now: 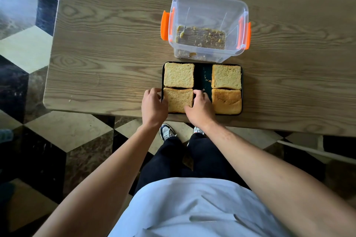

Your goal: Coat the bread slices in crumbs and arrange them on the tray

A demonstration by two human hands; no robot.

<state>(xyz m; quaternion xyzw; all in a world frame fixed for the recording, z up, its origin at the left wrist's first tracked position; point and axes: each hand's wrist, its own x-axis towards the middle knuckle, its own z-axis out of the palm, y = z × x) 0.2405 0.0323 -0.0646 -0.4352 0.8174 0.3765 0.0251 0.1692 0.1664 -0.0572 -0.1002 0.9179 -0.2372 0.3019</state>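
A dark tray [203, 75] lies at the table's near edge and holds several bread slices. Two pale slices [178, 75] [226, 76] sit in the far row. A browner slice [227, 101] lies near right. The near left slice [178, 100] is gripped from both sides: my left hand [153, 106] touches its left edge at the tray rim, and my right hand [200, 107] rests on its right edge. A clear plastic box [208, 25] with orange clips stands just beyond the tray, with a thin layer of crumbs [201, 37] on its bottom.
The wooden table [107, 54] stretches left and right of the tray. Loose crumbs [207, 80] lie on the tray's bare middle strip. My legs and shoes [167, 132] stand on a chequered floor below the table edge.
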